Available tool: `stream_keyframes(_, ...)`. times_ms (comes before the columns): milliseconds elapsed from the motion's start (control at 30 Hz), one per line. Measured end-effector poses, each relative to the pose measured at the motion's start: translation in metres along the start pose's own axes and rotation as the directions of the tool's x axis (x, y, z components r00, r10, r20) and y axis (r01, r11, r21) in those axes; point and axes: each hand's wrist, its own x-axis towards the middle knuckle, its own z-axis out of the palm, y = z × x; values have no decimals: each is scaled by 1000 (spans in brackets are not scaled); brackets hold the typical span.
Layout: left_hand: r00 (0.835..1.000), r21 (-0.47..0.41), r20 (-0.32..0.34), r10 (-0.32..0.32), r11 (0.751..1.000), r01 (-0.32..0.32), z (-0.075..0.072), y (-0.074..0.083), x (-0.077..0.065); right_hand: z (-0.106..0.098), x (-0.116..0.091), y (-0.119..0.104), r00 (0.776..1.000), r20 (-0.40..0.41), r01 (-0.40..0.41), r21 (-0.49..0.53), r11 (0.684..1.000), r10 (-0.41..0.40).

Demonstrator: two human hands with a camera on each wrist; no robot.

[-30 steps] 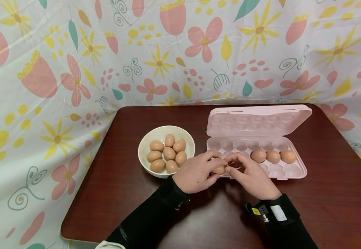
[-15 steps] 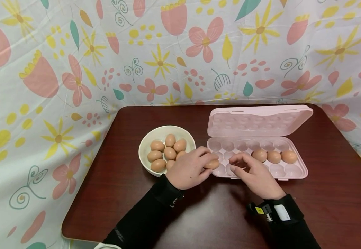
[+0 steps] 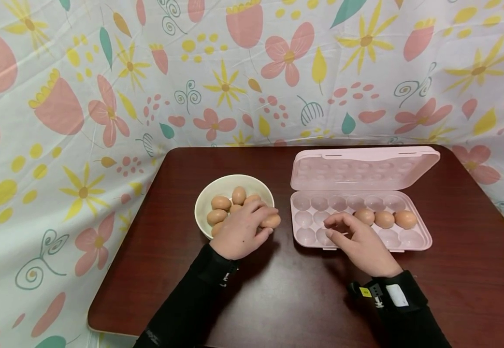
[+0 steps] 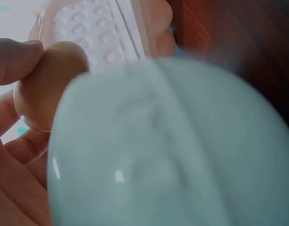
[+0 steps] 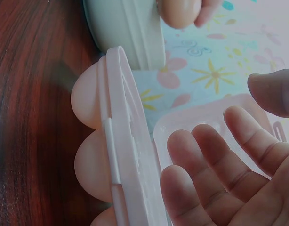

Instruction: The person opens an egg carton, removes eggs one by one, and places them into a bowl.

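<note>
- My left hand [image 3: 245,229] grasps one brown oval egg [image 3: 271,221], with thumb and fingers around it, near the bowl's right rim.
- Just to the left of this grip is the cream-coloured round bowl [image 3: 204,203], where more brown eggs [image 3: 221,203] lie.
- To the right of this grip, my right hand [image 3: 365,246] is released, fingers loosely bent, at a pink plastic egg box [image 3: 306,237].
- Farther right, three brown eggs [image 3: 384,220] sit in its middle row.
</note>
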Motion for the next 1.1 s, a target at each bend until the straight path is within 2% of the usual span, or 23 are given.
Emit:
stream_keyframes(133,999,13,-9,-47,999,48,-6,-7,-5,0,0,1,1000,-2,-1,-6,1000,1)
stream_keyframes(300,996,16,24,-92,996,91,-9,-15,-11,0,1,0,1000,-4,-2,-11,1000,2)
stream_keyframes(633,982,28,80,-171,985,170,-7,-28,-18,0,2,-1,1000,12,-25,-6,1000,25)
stream_keyframes(867,981,-34,148,-122,991,128,-2,-32,-16,1,2,0,1000,15,-16,-10,1000,17)
stream_keyframes(1100,986,-54,149,-69,996,78,0,-34,-16,3,3,1,999,18,-29,-2,1000,29)
